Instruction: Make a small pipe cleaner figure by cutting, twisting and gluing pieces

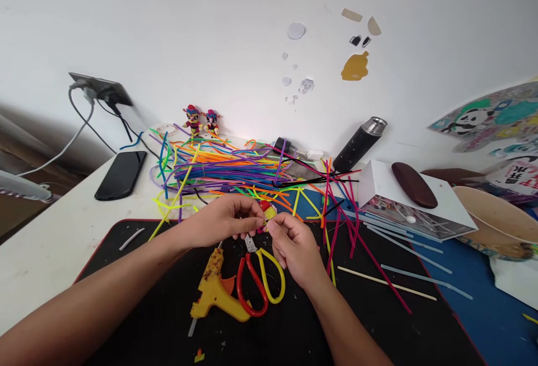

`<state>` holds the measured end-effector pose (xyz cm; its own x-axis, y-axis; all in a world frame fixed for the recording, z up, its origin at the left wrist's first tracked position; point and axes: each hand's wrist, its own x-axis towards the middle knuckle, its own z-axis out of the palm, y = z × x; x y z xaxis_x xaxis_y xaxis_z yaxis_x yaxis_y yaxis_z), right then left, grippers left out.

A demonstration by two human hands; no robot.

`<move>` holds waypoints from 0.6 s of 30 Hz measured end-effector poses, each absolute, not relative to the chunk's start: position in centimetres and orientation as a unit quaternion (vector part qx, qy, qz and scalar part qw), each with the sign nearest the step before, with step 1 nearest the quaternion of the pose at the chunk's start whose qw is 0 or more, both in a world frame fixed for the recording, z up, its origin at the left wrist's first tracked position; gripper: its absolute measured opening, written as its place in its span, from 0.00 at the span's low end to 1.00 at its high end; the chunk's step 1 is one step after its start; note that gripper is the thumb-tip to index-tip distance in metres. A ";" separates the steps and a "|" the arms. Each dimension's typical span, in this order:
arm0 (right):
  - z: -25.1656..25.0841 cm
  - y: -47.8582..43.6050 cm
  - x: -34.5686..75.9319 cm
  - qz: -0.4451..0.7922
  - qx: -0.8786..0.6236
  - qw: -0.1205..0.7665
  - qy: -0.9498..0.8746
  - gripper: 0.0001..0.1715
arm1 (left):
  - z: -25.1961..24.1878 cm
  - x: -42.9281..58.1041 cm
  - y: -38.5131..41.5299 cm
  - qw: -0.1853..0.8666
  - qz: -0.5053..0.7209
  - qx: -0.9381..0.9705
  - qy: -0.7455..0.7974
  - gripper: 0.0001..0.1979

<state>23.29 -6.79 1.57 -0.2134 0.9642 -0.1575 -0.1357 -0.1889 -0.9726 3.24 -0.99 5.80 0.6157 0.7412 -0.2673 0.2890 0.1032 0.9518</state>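
Observation:
My left hand and my right hand meet above the black mat, fingertips pinched close together. Between them is a short, thin yellow pipe cleaner, partly covered by the fingers. Just beyond the fingertips shows a small red and yellow pipe-cleaner piece; whether it is joined to the held bit, I cannot tell. Scissors with one red and one yellow handle lie below my hands, blade tips hidden. A yellow hot glue gun lies left of the scissors.
Colourful pipe cleaners are heaped by the wall, near two small figures. A phone lies left. On the right are a black thermos, a white box with a dark red case, clear glue sticks and a wooden stick.

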 end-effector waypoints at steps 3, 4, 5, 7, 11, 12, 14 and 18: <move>1.7 -6.8 23.3 0.628 -0.448 0.431 -0.469 0.27 | 6.1 3.1 -0.9 0.619 0.167 0.656 0.399 0.17; 1.7 -6.9 23.3 0.628 -0.448 0.427 -0.472 0.27 | 6.2 3.0 -0.9 0.618 0.163 0.658 0.397 0.17; 1.8 -6.9 23.3 0.628 -0.449 0.424 -0.474 0.27 | 6.2 3.0 -0.9 0.618 0.159 0.660 0.396 0.17; 1.9 -7.0 23.3 0.627 -0.451 0.418 -0.477 0.27 | 6.3 3.0 -0.8 0.616 0.152 0.665 0.394 0.17; 2.0 -7.0 23.3 0.623 -0.460 0.411 -0.480 0.28 | 6.3 2.9 -0.8 0.592 0.144 0.691 0.390 0.14; 2.0 -7.0 23.3 0.621 -0.462 0.410 -0.482 0.28 | 6.3 2.9 -0.8 0.581 0.142 0.701 0.390 0.13; 1.9 -7.0 23.3 0.615 -0.466 0.408 -0.488 0.28 | 6.3 2.8 -0.8 0.551 0.139 0.723 0.393 0.11; 1.5 -6.9 23.3 0.593 -0.472 0.410 -0.507 0.28 | 6.1 2.3 -0.3 0.503 0.154 0.745 0.410 0.12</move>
